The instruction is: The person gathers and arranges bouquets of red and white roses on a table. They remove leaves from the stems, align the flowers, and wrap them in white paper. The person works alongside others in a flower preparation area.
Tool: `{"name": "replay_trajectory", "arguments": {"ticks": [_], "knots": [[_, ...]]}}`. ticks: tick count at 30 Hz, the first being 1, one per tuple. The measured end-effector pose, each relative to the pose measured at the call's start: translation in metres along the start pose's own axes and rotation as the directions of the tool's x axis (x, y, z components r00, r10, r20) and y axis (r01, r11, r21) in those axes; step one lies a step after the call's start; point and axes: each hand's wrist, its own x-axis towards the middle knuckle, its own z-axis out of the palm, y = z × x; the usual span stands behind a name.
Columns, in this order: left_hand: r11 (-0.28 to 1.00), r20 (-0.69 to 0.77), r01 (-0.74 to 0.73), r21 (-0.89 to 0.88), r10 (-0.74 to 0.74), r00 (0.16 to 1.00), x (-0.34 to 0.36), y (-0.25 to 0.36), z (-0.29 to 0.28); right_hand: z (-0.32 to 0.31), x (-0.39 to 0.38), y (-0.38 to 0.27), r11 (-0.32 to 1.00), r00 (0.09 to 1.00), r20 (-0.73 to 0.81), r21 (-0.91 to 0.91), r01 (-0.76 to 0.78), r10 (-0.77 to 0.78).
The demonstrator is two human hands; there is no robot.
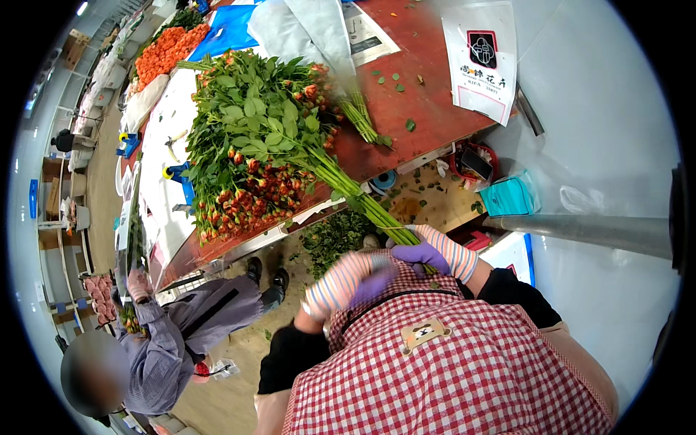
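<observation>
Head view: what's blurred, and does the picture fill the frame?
Head view: the left hand is smeared, seemingly by motion; the right hand on the stems looks crisper. Head view: haze softens the grey sheet's lower end; the fisheye leaves black corners.

Right hand (429, 255): gripping long green stems (362, 201)
Left hand (355, 279): blurred, just beside the right
Surface (428, 94): red, bearing orange-red roses (254, 190)
Co-worker (159, 359): at left, in purple-grey clothing (233, 296)
</observation>
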Motion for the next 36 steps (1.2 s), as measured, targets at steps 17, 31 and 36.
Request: {"name": "replay_trajectory", "arguments": {"ticks": [17,31,36], "knots": [[0.999,-0.329,0.035,0.040,-0.020,0.944,0.005,-0.023,0.013,-0.008,0.016,0.022,0.813,0.934,-0.156,-0.552,0.187,-0.321],[0.804,-0.478,0.169,-0.571,-0.492,0.728,0.037,-0.096,-0.014,-0.011,0.019,0.027,0.588,0.921,-0.222,-0.809,0.010,-0.321],[0.991,-0.043,0.125,0.045,-0.123,0.991,0.004,-0.044,-0.017,-0.015,0.006,-0.005,0.781,0.903,-0.261,-0.613,0.118,-0.341]]}}
